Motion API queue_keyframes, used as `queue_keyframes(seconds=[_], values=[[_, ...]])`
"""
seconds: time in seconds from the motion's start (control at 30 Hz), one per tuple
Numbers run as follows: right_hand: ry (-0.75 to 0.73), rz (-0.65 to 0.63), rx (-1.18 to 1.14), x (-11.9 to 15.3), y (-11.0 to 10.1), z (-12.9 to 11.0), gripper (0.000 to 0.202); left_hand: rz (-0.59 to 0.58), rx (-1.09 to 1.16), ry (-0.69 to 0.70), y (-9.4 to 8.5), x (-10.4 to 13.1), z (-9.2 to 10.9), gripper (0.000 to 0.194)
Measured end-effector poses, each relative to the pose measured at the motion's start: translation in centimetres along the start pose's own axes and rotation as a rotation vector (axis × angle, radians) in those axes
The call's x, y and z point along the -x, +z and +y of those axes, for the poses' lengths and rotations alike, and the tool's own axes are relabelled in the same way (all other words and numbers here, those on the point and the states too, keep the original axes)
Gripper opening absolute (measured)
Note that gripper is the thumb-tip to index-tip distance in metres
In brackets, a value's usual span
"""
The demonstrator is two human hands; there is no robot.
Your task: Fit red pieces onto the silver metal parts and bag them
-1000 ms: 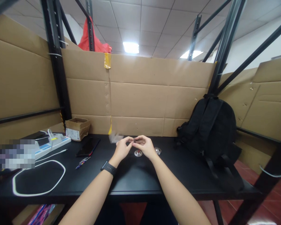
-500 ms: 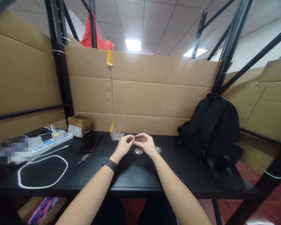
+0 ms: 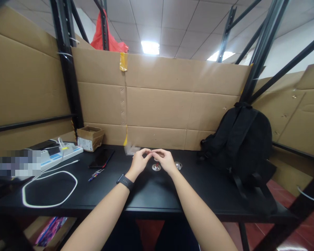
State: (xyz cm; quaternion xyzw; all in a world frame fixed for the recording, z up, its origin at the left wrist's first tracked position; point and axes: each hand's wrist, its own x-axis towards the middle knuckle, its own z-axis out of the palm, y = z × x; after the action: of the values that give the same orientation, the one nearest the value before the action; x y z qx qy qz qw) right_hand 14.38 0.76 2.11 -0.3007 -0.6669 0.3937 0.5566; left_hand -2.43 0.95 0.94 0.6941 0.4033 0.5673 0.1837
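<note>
In the head view my left hand and my right hand meet above the black table. Both are closed, with thumbs and index fingers pinched tip to tip. What they pinch is thin and dark, too small to name. Below the fingertips is a shiny round metal disc with a bit of red above it; whether the red part joins what I hold, I cannot tell. A second metal disc lies just right of my right wrist, partly behind it. Behind my left hand is a clear plastic piece.
On the left of the table are a phone, a keychain, a white cable, a power strip and a small cardboard box. A black backpack stands at right. Cardboard walls enclose the back.
The view has shifted slightly. My fingertips are closer together, and my right fingers have drawn into a tighter pinch. The discs stay put on the table.
</note>
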Motion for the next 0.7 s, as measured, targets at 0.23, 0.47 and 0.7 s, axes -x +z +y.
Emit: queue_keyframes(seconds=[0.23,0.47,0.7], values=[[-0.03,-0.035,0.083,-0.4,-0.7,0.6,0.038,0.011,-0.012,0.007,-0.3,-0.1,-0.1,0.016],[-0.108,0.03,0.219,-0.5,-1.0,1.5,0.025,0.009,-0.127,0.029,-0.3,0.3,0.7,0.011],[-0.125,0.012,0.366,-0.8,-1.8,1.8,0.022,0.016,-0.253,0.01,0.3,0.9,2.5,0.007]])
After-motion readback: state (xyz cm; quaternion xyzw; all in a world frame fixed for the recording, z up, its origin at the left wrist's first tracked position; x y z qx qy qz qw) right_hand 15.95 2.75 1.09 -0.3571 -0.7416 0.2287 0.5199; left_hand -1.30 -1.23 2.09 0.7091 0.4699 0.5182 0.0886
